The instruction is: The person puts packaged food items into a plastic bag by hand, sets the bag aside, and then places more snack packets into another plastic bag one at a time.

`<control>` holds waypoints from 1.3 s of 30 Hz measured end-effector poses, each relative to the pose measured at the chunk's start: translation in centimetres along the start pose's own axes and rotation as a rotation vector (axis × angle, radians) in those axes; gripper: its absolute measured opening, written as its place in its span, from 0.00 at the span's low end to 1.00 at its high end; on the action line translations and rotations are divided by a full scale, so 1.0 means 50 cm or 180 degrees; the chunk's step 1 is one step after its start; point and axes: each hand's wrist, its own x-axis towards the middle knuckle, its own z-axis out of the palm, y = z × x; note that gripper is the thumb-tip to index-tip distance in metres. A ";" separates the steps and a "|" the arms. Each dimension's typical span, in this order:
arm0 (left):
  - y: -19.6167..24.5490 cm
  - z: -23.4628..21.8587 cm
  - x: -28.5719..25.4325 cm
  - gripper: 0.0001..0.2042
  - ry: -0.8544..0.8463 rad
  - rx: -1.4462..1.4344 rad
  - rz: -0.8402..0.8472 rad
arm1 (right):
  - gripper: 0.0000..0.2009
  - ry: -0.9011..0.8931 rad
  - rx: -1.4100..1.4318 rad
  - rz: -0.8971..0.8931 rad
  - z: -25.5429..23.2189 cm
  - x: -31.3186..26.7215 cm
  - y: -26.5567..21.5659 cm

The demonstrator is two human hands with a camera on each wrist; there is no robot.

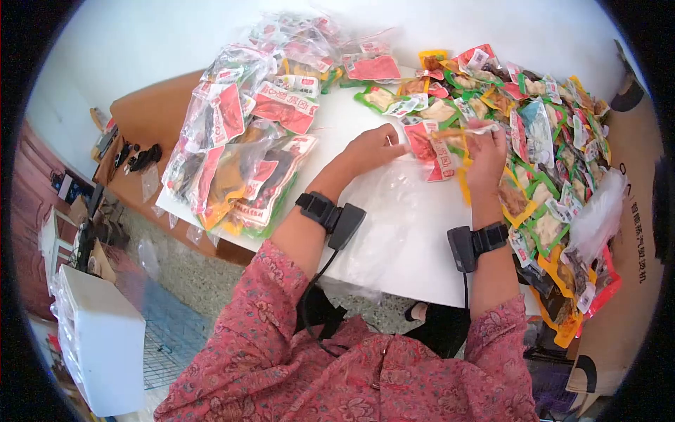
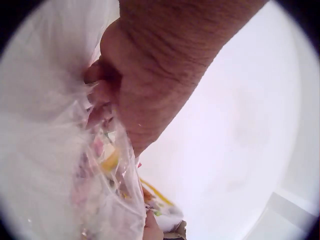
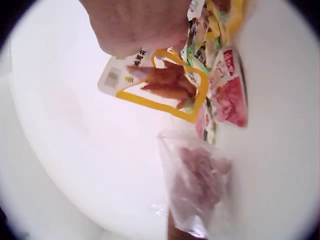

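Observation:
My left hand (image 1: 376, 149) grips a clear plastic bag (image 1: 394, 218) that hangs down over the table's front part. The left wrist view shows curled fingers (image 2: 102, 95) at the bag's crumpled film (image 2: 45, 125). From the right wrist view, that hand shows blurred through the film. My right hand (image 1: 485, 158) pinches a yellow-edged food packet (image 3: 165, 87) with brown pieces behind its window and a white printed end. Its fingertips are partly hidden behind the back of the hand. Between and beyond both hands lies a red-and-white packet (image 1: 430, 149) on the white table (image 1: 344, 116).
A big heap of loose snack packets (image 1: 548, 179) covers the table's right side. Filled clear bags of packets (image 1: 242, 141) are piled at the left. Crumpled plastic film (image 1: 598, 211) lies on the heap, and a cardboard box (image 1: 633, 232) stands at the right edge.

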 end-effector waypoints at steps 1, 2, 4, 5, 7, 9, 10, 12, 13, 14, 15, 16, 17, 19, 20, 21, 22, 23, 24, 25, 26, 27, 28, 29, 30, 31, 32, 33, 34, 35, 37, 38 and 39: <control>0.008 0.006 -0.004 0.25 0.0074 0.0196 0.0167 | 0.06 -0.0077 0.0641 0.0262 -0.012 0.006 0.007; 0.015 0.015 -0.005 0.25 0.0051 0.0209 0.0180 | 0.06 -0.0049 0.0647 0.0252 -0.025 0.011 0.025; 0.028 0.034 -0.012 0.28 -0.0106 -0.0024 0.1007 | 0.07 0.0066 0.0425 0.1019 -0.041 0.016 0.061; 0.050 0.037 -0.025 0.29 -0.0232 0.0054 0.0977 | 0.07 -0.0044 0.0728 0.0996 -0.029 0.005 0.072; 0.053 0.053 -0.018 0.27 -0.0250 -0.0348 0.0937 | 0.10 -0.0777 0.1630 0.1372 -0.025 -0.012 0.084; 0.047 0.052 -0.013 0.25 -0.0262 -0.0750 0.0871 | 0.12 -0.1536 0.2532 0.1728 -0.018 -0.034 0.093; 0.052 0.029 -0.015 0.25 -0.0748 -0.1403 0.0335 | 0.14 -0.1470 0.2590 0.1830 0.008 -0.055 0.066; 0.058 0.025 -0.014 0.25 -0.1247 -0.2013 -0.0234 | 0.16 -0.1383 0.2677 0.1917 0.017 -0.059 0.058; 0.060 0.039 -0.016 0.26 -0.0976 -0.1824 -0.0114 | 0.17 -0.1757 0.2787 0.1811 0.018 -0.053 0.063; 0.062 0.052 -0.016 0.27 -0.0709 -0.1636 0.0016 | 0.17 -0.2132 0.2884 0.1689 0.016 -0.048 0.068; 0.063 0.063 -0.015 0.27 -0.0740 -0.1614 0.0015 | 0.18 -0.2154 0.2670 0.1575 0.010 -0.045 0.071; 0.068 0.072 -0.015 0.28 -0.0739 -0.1868 0.0123 | 0.18 -0.2126 0.2681 0.1560 0.010 -0.045 0.066; 0.071 0.082 -0.017 0.29 -0.0736 -0.2130 0.0225 | 0.17 -0.2098 0.2545 0.1621 0.009 -0.046 0.061; 0.102 0.097 -0.030 0.30 -0.0729 -0.2590 0.0377 | 0.15 -0.1604 0.2107 0.2013 0.007 -0.053 0.073; 0.113 0.098 -0.040 0.32 -0.0670 -0.3054 0.0548 | 0.15 -0.1592 0.2093 0.2047 0.002 -0.057 0.078; 0.105 0.097 -0.041 0.32 -0.0641 -0.3084 0.0527 | 0.15 -0.1417 0.2043 0.2155 -0.003 -0.059 0.080; 0.096 0.090 -0.035 0.30 -0.0872 -0.3096 0.0292 | 0.15 -0.1262 0.1992 0.2252 -0.003 -0.058 0.079; 0.088 0.080 -0.028 0.28 -0.1103 -0.3093 0.0071 | 0.16 -0.1287 0.2156 0.2204 0.001 -0.053 0.077; 0.080 0.076 -0.024 0.28 -0.1067 -0.3099 0.0085 | 0.16 -0.1324 0.2147 0.2213 0.003 -0.048 0.073; 0.076 0.074 -0.020 0.25 -0.1032 -0.3025 -0.0085 | 0.16 -0.1190 0.2013 0.2056 0.003 -0.044 0.067; 0.071 0.072 -0.017 0.23 -0.1005 -0.2949 -0.0258 | 0.17 -0.1047 0.1882 0.1895 0.005 -0.042 0.064; 0.064 0.072 -0.016 0.23 -0.0997 -0.2952 -0.0252 | 0.17 -0.1057 0.1879 0.1895 0.008 -0.041 0.063; 0.066 0.070 -0.019 0.21 -0.0922 -0.2952 -0.0127 | 0.18 -0.0977 0.1830 0.1835 0.014 -0.044 0.048; 0.068 0.069 -0.022 0.20 -0.0850 -0.2951 -0.0003 | 0.20 -0.0893 0.1782 0.1774 0.021 -0.048 0.032; 0.071 0.069 -0.023 0.20 -0.0856 -0.2952 -0.0002 | 0.21 -0.0806 0.1733 0.1713 0.024 -0.050 0.026; 0.070 0.069 -0.023 0.19 -0.0544 -0.2979 -0.0029 | 0.18 -0.0727 0.1730 0.1521 0.014 -0.047 0.034; 0.070 0.069 -0.022 0.19 -0.0231 -0.3000 -0.0056 | 0.18 -0.0724 0.1731 0.1518 0.007 -0.044 0.044; 0.066 0.069 -0.019 0.19 -0.0232 -0.2996 -0.0053 | 0.14 -0.0970 0.1229 0.1245 0.003 -0.041 0.055; 0.062 0.067 -0.016 0.18 -0.0275 -0.2970 -0.0063 | 0.10 -0.1210 0.0727 0.0969 0.011 -0.044 0.049; 0.057 0.066 -0.014 0.16 -0.0312 -0.2947 -0.0075 | 0.10 -0.1158 0.0405 0.0921 0.025 -0.056 0.040; 0.056 0.062 -0.014 0.16 -0.0304 -0.2838 -0.0162 | 0.09 -0.1258 0.0231 0.0865 0.026 -0.060 0.035; 0.058 0.060 -0.015 0.15 -0.0310 -0.2731 -0.0249 | 0.09 -0.1345 0.0051 0.0807 0.027 -0.061 0.033; 0.058 0.061 -0.014 0.15 -0.0304 -0.2736 -0.0251 | 0.09 -0.1351 0.0049 0.0811 0.028 -0.063 0.030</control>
